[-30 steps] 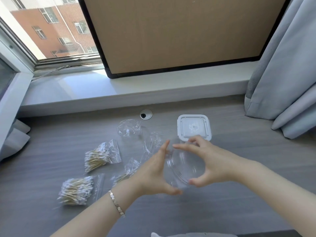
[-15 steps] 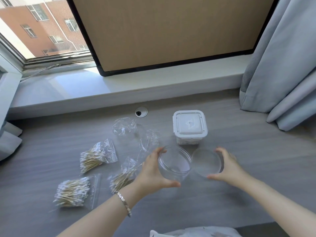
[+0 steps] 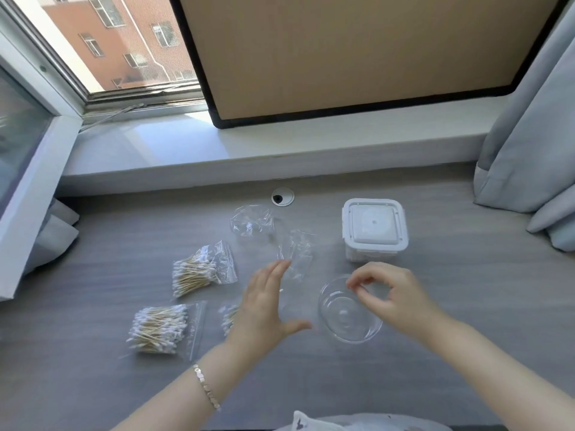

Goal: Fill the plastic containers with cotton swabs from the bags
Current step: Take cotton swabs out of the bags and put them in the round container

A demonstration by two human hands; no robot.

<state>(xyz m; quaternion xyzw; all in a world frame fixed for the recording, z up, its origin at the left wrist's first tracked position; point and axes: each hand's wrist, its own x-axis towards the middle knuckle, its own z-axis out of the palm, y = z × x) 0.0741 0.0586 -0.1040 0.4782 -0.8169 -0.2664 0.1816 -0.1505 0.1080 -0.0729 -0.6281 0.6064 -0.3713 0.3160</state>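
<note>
The big gray table (image 3: 435,306) fills the low half of the view, with a white window sill (image 3: 280,141) at 12 o'clock and a gray curtain (image 3: 535,150) at 2 o'clock. A white square box with a lid (image 3: 374,228) sits past the hands at 1 o'clock. 2 full bags of cotton swabs lie at 9 o'clock: the far bag (image 3: 199,272) and the near bag (image 3: 161,326). A 3rd swab bag (image 3: 229,317) is partly hidden behind the left hand. 2 empty clear bags (image 3: 252,223) lie at 11 o'clock.

The round clear container (image 3: 345,315) stands open on the table, in the middle. The left hand (image 3: 264,309) is just to its left, flat and spread, holding nothing. The right hand (image 3: 389,297) is above the container's far right edge, fingers curled with thumb and finger tips close. I cannot tell if it pinches anything.

Half a second ago the left hand gripped the container and the right hand held its clear lid. Now the left hand has let go and the lid is out of sight.
</note>
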